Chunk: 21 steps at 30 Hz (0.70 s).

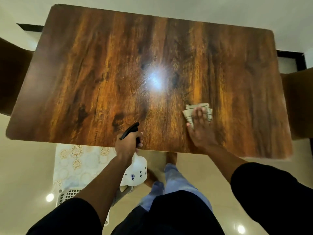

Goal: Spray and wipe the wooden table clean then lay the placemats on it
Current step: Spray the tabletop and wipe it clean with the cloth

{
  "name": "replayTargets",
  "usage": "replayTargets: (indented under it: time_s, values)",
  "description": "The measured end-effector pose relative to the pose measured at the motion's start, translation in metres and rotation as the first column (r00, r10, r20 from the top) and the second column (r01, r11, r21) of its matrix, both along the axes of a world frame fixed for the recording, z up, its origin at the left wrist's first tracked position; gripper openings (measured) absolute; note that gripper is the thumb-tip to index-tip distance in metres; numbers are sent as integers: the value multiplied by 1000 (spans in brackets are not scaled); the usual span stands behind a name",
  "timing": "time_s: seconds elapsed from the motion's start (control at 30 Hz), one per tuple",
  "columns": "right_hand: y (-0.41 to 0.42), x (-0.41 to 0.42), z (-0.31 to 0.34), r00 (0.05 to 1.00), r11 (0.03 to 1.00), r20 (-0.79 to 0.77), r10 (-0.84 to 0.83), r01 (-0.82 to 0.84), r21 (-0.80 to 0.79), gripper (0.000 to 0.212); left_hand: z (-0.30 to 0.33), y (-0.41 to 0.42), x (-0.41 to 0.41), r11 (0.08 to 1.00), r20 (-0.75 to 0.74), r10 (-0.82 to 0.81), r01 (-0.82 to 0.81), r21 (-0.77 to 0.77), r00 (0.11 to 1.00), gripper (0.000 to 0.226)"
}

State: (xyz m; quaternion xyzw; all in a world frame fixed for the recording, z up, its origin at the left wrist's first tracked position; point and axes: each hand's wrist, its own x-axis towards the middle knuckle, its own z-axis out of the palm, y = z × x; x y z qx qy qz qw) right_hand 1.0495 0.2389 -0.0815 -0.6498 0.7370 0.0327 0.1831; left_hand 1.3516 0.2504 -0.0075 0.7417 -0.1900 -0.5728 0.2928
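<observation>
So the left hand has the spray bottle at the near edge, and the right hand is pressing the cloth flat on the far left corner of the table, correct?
Not quite. The head view shows the right hand pressing the folded cloth on the near right part of the wooden table, not the far left corner. The rest holds: the left hand grips the spray bottle at the near edge.
</observation>
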Motion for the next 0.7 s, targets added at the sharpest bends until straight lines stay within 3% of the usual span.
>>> replayTargets:
  time_s: [0.1,0.3,0.47,0.6,0.7]
  values:
    - [21,-31,3,980,980,-11,-197,197,24,86,-1,6,-2,1000,-15,1,-1,5,1000,13]
    - [19,15,-3,954,955,-45,-296,297,10,85,1,16,10,999,3,-29,29,-12,1000,11]
    - [31,118,-8,997,996,27,75,-73,-52,78,7,22,28,998,33,-8,9,-60,999,9]
    - [38,192,-7,930,932,65,361,-358,-55,75,4,29,40,997,71,28,-23,-71,997,9]
    - [40,200,-6,876,880,85,475,-474,-34,76,-1,35,42,996,135,9,2,-85,991,13]
